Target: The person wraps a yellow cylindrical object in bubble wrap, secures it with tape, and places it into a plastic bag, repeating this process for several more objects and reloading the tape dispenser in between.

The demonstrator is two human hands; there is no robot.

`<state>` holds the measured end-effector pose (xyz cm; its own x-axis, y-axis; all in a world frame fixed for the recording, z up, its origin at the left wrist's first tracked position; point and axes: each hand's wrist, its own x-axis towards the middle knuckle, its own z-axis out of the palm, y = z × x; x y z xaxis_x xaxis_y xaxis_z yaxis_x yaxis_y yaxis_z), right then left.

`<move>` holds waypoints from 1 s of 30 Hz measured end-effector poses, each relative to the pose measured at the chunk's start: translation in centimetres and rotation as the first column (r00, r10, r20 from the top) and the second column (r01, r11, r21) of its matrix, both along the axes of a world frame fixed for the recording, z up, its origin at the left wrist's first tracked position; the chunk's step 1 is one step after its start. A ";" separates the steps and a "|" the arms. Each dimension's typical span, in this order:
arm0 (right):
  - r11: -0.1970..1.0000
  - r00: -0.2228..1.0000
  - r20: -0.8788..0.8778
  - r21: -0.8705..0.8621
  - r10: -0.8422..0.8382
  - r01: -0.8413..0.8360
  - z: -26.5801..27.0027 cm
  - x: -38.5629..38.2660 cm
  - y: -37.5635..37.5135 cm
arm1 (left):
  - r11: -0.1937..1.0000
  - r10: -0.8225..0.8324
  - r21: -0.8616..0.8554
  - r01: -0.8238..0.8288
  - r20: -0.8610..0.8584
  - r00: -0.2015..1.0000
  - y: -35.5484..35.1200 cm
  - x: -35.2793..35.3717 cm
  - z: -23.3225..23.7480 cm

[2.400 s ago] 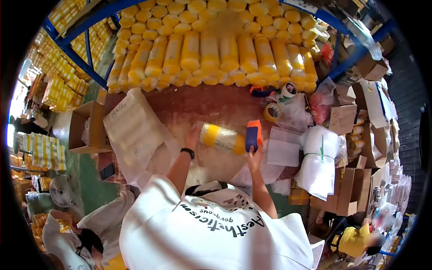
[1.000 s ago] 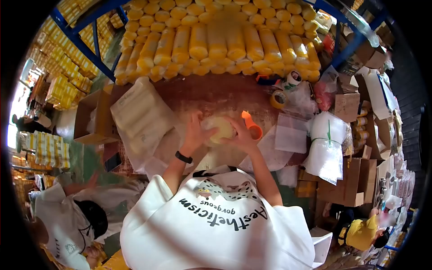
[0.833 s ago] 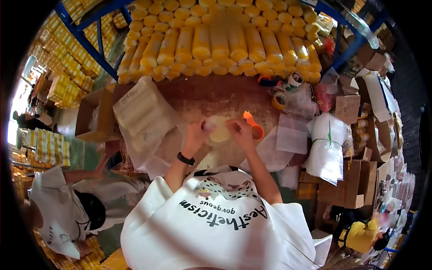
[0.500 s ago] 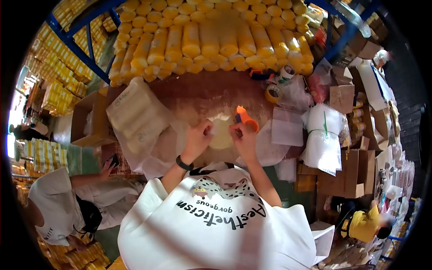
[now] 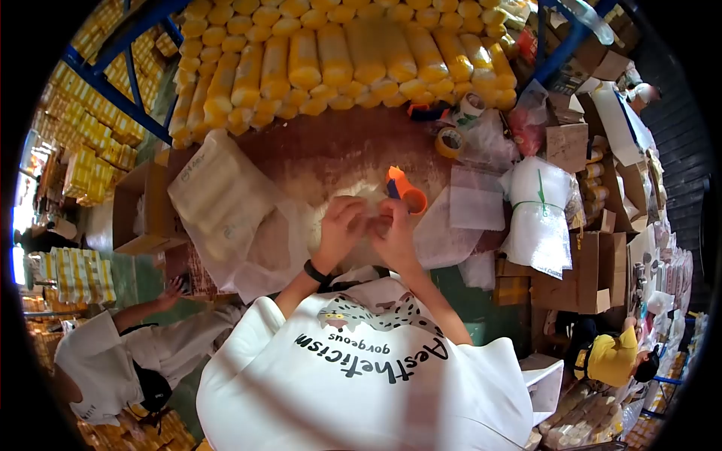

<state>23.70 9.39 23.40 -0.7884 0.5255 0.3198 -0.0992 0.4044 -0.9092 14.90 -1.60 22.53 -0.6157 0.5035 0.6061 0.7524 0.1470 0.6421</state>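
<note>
Over the middle of the worktable (image 5: 323, 150), my left hand (image 5: 343, 225) and my right hand (image 5: 392, 234) are close together with curled fingers. Something pale and translucent, perhaps thin plastic, shows between the fingertips; its kind and edges are too blurred to make out. Just beyond my right hand lies an orange tape dispenser (image 5: 414, 200) with a blue part, close to the fingers. To the left of my left hand, a large clear plastic bag (image 5: 218, 199) holds pale rolls.
Stacked yellow rolls (image 5: 365, 56) line the table's back. Tape rolls (image 5: 449, 141), plastic sheets (image 5: 477, 199) and a tied white bundle (image 5: 537, 210) lie right. An open carton (image 5: 150, 214) stands left. Another person (image 5: 105, 361) is at left, another in yellow (image 5: 611, 357) at right.
My hands have come together from clearly apart, and the fingertips now nearly meet. The view has shifted slightly. The person at left has lowered the hand that held a dark phone-like object.
</note>
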 end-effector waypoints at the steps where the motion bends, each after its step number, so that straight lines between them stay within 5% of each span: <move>1: 1.000 0.999 -0.040 0.007 0.012 -0.012 -0.6 0.1 0.3 | 0.998 -0.046 -0.038 0.044 -0.059 0.997 -0.2 0.1 -0.1; 5: 0.997 0.996 0.032 0.016 0.079 -0.079 -1.3 0.8 1.5 | 0.981 -0.153 -0.154 0.119 -0.226 0.962 -1.1 0.6 0.0; 8: 0.879 0.985 -0.112 -0.448 0.128 -0.165 -0.6 1.1 2.8 | 0.973 -0.152 -0.213 0.084 -0.329 0.932 -1.9 0.9 -1.3; 11: 0.862 0.974 0.100 -0.453 -0.205 0.228 -4.8 1.3 7.9 | 0.972 -0.146 -0.228 0.059 -0.390 0.909 -2.2 1.0 -1.5; 14: 0.987 0.817 0.559 0.017 -0.142 0.160 -10.3 -0.3 11.5 | 0.968 -0.162 -0.244 0.064 -0.407 0.899 -2.7 1.6 -2.0; 17: 0.808 0.652 0.647 0.583 -0.395 -0.089 -20.5 -1.8 11.3 | 0.969 -0.175 -0.237 0.075 -0.434 0.884 -2.6 1.6 -2.4; 21: 0.854 0.593 0.708 0.516 -0.384 -0.064 -20.4 -2.3 10.4 | 0.972 -0.160 -0.225 0.070 -0.409 0.898 -2.8 1.6 -2.5; 24: 0.928 0.805 0.518 0.359 -0.290 0.103 -20.4 -2.7 11.5 | 0.969 -0.153 -0.232 0.081 -0.311 0.938 -3.0 -0.1 -3.1; 26: 0.975 0.927 0.303 0.046 -0.220 0.217 -18.0 -2.6 12.1 | 0.970 -0.134 -0.227 0.084 -0.213 0.968 -2.8 -2.5 -2.6; 28: 0.909 0.984 0.162 -0.393 -0.081 0.139 -17.6 -2.2 14.5 | 0.970 -0.121 -0.223 0.092 -0.121 0.985 -1.8 -6.3 -2.0; 30: 0.797 0.998 0.062 -0.600 -0.033 0.064 -12.4 -0.7 14.5 | 0.977 -0.159 -0.128 0.168 0.076 0.984 -0.7 -9.7 -2.1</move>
<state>23.04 23.93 10.98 -0.7624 0.6377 -0.1097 -0.0459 -0.2224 -0.9739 5.20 -2.29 20.47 -0.5540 0.6743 0.4882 0.7309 0.1132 0.6730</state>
